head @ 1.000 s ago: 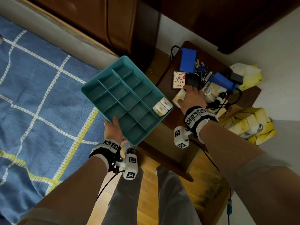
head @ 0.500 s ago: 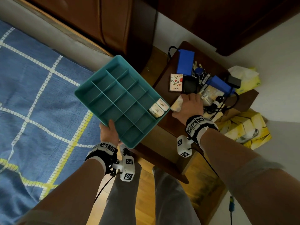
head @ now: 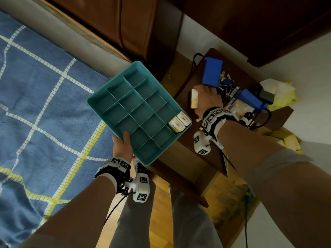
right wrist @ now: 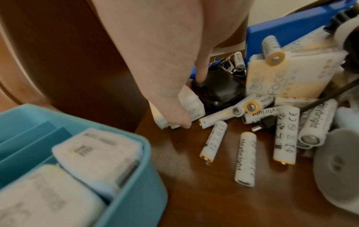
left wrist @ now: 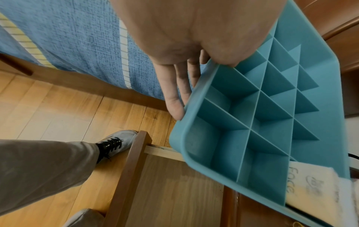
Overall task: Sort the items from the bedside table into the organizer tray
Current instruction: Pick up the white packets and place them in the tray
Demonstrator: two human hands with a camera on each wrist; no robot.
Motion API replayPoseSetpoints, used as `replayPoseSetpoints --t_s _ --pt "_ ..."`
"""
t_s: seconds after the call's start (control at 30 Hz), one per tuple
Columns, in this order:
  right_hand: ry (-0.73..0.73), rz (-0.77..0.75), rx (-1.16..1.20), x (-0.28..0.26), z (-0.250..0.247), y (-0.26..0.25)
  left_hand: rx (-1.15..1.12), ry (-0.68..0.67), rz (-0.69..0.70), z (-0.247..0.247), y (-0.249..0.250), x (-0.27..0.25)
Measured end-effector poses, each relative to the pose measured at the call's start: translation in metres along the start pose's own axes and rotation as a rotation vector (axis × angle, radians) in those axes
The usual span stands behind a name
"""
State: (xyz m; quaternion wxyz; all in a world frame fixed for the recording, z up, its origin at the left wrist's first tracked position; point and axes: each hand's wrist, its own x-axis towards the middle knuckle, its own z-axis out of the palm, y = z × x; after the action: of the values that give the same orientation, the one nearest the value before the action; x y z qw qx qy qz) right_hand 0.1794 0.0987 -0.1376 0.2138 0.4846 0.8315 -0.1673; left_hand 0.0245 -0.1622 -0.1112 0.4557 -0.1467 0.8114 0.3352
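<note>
My left hand [head: 123,145] grips the near edge of the teal organizer tray [head: 111,97], thumb on the rim, fingers [left wrist: 174,98] under it. The tray [left wrist: 272,107] hangs tilted beside the bedside table [head: 189,140]. Two white tissue packs [head: 179,121] lie in its right corner compartment [right wrist: 77,161]. My right hand [head: 207,97] is over the table and holds a white and yellow tissue pack [head: 194,98] on edge, pinched by thumb and fingers [right wrist: 182,110]. White batteries [right wrist: 245,158] lie scattered on the table beside another tissue pack [right wrist: 281,76].
Two blue boxes [head: 212,74] [head: 249,100], a bunch of keys [head: 228,85], black cables [head: 263,120] and a black object [right wrist: 219,89] crowd the back of the table. Yellow tissue boxes [head: 284,97] lie to the right. The blue bed cover [head: 44,97] is on the left.
My right hand has lifted a tissue pack off the table and turned it on edge. The tray has stayed in my left hand, shifting slightly in view.
</note>
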Motion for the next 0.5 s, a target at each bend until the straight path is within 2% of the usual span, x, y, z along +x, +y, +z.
replayPoseSetpoints --t_s 0.17,0.33,0.5 --pt "0.032 -0.023 -0.107 -0.006 0.018 0.004 0.002 -0.002 0.007 0.000 -0.005 0.004" --pt "0.074 -0.051 -0.107 -0.011 0.024 0.008 0.014 0.000 0.024 0.000 -0.006 0.006" --pt "0.250 -0.039 0.085 -0.022 0.024 0.011 -0.009 0.010 0.042 0.002 -0.011 0.009"
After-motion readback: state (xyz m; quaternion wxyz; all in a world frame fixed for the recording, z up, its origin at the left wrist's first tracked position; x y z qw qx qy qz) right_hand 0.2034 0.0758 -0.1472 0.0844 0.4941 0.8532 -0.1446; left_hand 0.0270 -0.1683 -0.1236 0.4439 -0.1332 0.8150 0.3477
